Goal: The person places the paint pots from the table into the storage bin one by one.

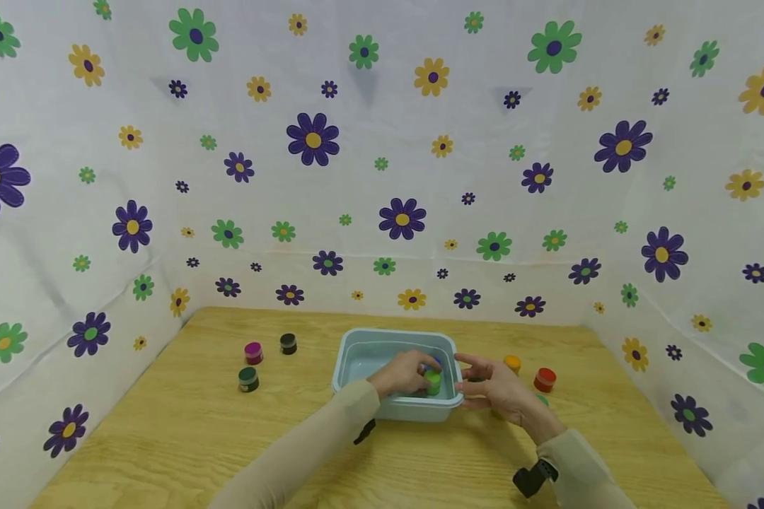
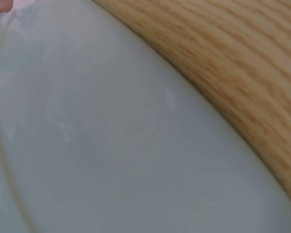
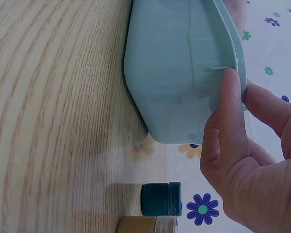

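A light blue plastic basin [image 1: 395, 332] stands on the wooden table. Inside its right end, my left hand [image 1: 404, 372] grips a light green paint jar [image 1: 433, 385], fingers over its upper part. A blue jar [image 1: 434, 363] sits right beside it, partly covered by the fingers. My right hand [image 1: 499, 389] holds the basin's right rim; in the right wrist view a finger [image 3: 231, 102] lies along the outer wall, with the rim pinched. The left wrist view has only the basin's outer wall [image 2: 136, 136] up close, and the left hand's hold is hidden there.
Left of the basin stand magenta [image 1: 253, 353], black [image 1: 288, 344] and dark green [image 1: 248, 379] jars. To the right are an orange jar [image 1: 512, 364], a red jar [image 1: 545, 379] and a green jar [image 1: 542, 400] partly behind the right wrist. Flowered cloth [image 1: 395, 177] encloses the table.
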### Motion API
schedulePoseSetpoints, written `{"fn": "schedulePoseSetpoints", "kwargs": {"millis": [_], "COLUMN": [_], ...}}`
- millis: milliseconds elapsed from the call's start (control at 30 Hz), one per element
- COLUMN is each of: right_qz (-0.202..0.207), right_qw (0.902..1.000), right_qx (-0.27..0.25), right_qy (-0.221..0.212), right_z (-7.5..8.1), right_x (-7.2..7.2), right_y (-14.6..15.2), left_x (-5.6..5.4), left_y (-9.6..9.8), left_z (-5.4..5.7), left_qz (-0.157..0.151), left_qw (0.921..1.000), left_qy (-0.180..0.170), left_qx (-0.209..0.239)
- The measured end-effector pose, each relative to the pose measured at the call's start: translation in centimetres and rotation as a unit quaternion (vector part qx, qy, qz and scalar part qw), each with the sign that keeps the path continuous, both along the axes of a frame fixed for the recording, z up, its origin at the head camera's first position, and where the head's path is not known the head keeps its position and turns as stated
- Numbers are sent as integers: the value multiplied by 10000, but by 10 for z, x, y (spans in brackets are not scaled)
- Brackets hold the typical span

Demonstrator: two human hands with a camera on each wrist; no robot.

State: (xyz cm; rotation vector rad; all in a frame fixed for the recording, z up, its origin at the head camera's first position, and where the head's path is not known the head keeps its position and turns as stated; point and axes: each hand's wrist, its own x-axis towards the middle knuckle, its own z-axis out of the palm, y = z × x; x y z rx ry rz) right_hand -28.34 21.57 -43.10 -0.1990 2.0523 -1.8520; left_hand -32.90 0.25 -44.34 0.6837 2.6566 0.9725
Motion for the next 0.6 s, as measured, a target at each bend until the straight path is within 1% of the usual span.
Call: {"fn": "schedulePoseSetpoints", "kwargs": {"millis": [167, 300, 467, 600], "right_qz": [-20, -36, -25, -8], "right_qw": [10000, 10000, 10000, 10000], "right_qx": [36, 64, 48, 32], "right_qy": [27, 40, 26, 11], "right_z": [0, 1, 1, 1], "right_x": [0, 0, 0, 0], "right_y": [-1, -1, -1, -1], "left_x": [-2, -3, -2, 0], "left_y": [0, 1, 1, 0], "left_z": [-1, -1, 0, 1], "left_qz": [-52, -32, 51, 97], "left_qw": [9999, 9999, 9999, 9996], "left_qy": [14, 15, -105, -264], "left_qx": [-86, -144, -94, 60]}}
